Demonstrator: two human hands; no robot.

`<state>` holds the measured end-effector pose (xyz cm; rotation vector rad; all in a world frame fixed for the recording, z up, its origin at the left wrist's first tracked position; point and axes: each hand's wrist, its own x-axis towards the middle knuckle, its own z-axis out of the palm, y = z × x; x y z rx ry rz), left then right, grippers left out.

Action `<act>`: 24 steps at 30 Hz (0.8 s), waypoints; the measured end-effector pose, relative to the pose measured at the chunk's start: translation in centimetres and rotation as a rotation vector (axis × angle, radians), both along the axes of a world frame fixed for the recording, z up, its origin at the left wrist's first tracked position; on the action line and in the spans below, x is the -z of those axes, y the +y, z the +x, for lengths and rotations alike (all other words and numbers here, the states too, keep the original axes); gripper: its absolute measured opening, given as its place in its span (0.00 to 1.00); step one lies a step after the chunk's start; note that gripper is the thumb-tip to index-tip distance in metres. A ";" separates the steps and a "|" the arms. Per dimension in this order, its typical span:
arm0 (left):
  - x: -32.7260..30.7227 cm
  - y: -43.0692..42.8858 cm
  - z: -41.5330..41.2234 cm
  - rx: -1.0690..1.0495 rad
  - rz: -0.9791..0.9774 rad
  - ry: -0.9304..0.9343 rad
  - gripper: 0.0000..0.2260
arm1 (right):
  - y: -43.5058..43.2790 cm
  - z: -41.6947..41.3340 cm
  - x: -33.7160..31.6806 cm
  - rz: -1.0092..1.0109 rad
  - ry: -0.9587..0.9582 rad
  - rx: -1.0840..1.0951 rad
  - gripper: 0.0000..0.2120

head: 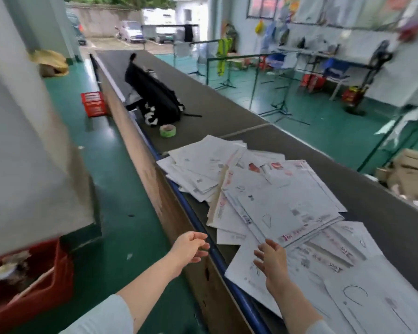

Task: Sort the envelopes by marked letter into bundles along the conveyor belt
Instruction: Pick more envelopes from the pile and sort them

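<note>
- the conveyor belt (215, 104) is the worktop here, its long run heading from 5 o'clock away toward 11 o'clock.
- three loose heaps of white envelopes lie flat along it, faces up.
- the far pile (198, 169) is fanned out, with corners reaching the blue rail (244, 302) on the 9 o'clock side.
- the middle pile (285, 201) sits askew to the belt; the red-printed near edge of its top envelope faces 6 o'clock, and its corners point toward 12 and 3.
- the near pile (336, 280) spreads from 10 toward 4 o'clock, roughly along the belt, and is tucked partly under the middle one.
- the left hand (191, 247) reaches forward past the rail, outside the belt, palm turned inward, fingers loosely bent and holding nothing.
- the right hand (273, 261) is over the near pile's corner, fingers spread and pointing to 12 o'clock, tips just below the middle pile's edge; i cannot tell if it touches paper.
- the two hands are apart, with the rail between them.
- farther up the belt are a green tape roll (167, 130) and a black backpack (152, 97).
- a red crate (94, 103) stands on the floor at 10 o'clock.
</note>
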<state>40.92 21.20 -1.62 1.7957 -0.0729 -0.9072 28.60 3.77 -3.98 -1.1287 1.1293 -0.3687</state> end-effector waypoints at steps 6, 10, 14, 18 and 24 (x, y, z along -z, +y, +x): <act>0.5 -6.1 8.4 0.187 0.050 0.033 0.09 | -2.0 3.6 0.1 -0.014 0.140 0.178 0.20; 2.1 -10.8 10.2 0.264 0.062 0.133 0.12 | -4.8 4.0 0.5 -0.009 0.213 0.303 0.22; 2.8 -14.1 11.3 0.269 0.091 0.200 0.21 | -8.0 4.2 0.8 -0.031 0.292 0.381 0.29; 3.8 -16.6 13.0 0.272 0.146 0.246 0.17 | -11.0 4.7 1.4 -0.026 0.325 0.422 0.23; 5.0 -18.6 14.8 0.250 0.170 0.293 0.10 | -12.9 5.8 3.3 -0.129 0.515 0.444 0.12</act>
